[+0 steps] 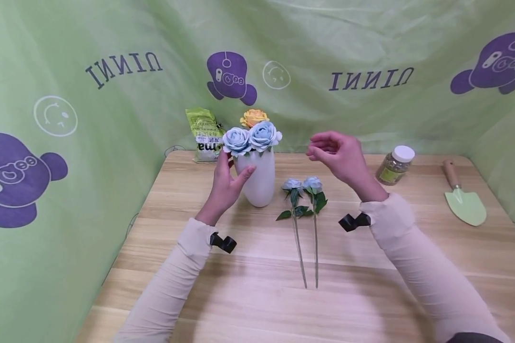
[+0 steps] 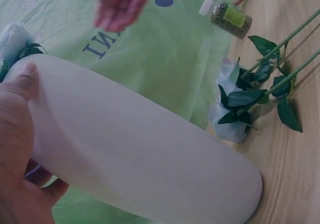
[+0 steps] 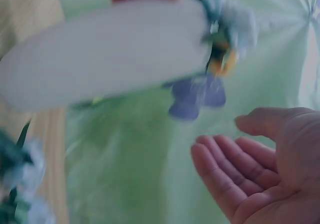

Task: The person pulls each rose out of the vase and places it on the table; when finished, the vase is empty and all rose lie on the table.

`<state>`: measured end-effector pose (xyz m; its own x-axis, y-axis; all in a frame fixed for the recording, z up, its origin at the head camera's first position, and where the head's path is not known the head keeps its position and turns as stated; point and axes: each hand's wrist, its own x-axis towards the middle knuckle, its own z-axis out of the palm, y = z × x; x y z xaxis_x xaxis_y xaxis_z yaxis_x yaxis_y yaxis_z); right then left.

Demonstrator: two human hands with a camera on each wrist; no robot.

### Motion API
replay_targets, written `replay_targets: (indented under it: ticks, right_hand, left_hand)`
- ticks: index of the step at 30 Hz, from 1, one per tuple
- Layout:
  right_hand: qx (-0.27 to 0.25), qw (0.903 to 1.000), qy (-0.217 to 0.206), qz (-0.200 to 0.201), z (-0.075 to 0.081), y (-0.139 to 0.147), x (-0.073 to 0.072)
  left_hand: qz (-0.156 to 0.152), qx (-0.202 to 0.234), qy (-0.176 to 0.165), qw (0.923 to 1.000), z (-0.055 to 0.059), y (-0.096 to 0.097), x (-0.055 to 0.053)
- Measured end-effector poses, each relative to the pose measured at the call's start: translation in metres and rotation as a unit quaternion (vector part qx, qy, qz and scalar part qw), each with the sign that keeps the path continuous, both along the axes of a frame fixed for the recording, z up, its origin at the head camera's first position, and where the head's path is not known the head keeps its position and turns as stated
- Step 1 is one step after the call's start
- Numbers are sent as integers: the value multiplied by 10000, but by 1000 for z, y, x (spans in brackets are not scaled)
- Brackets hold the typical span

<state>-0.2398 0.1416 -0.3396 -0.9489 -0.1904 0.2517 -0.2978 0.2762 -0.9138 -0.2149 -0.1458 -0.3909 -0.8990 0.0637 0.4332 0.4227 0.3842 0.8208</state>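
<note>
A tall white vase (image 1: 259, 183) stands on the wooden table, holding two pale blue roses (image 1: 263, 136) and a yellow-orange rose (image 1: 254, 117) behind them. My left hand (image 1: 226, 186) grips its upper left side, the thumb lying along the front and the other fingers partly hidden behind. To the right of the vase my right hand (image 1: 342, 156) hovers in the air, fingers loosely bent and holding nothing, as the right wrist view confirms. Below it, two more blue artificial flowers (image 1: 312, 185) lie side by side, their stems pointing towards me.
At the back left, a green and white packet (image 1: 202, 128) stands behind the vase. A jar with a white lid (image 1: 396, 165) is at the back right. Beyond it lies a light green trowel (image 1: 465, 207) with a wooden handle. Green printed cloth surrounds the table (image 1: 240, 290).
</note>
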Motion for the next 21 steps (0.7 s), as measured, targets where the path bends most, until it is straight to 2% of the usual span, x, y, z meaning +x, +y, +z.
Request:
replay_targets:
  ticks: [5,11,14,21]
  right_hand:
    - [-679,9944,711,385,13,-25,8]
    - [-1091,9829,1078,1015,18,-47,8]
    - [-1023,9812,1313,976,16,-55,5]
    - [-411,9740,2173,492,6,-70,2]
  left_hand:
    - [29,14,11,10000,2,1,1]
    - [22,59,15,10000,1,1,1]
    - [5,61,30,10000,0,1,0]
    - [-6,7,84,10000,1,1,0]
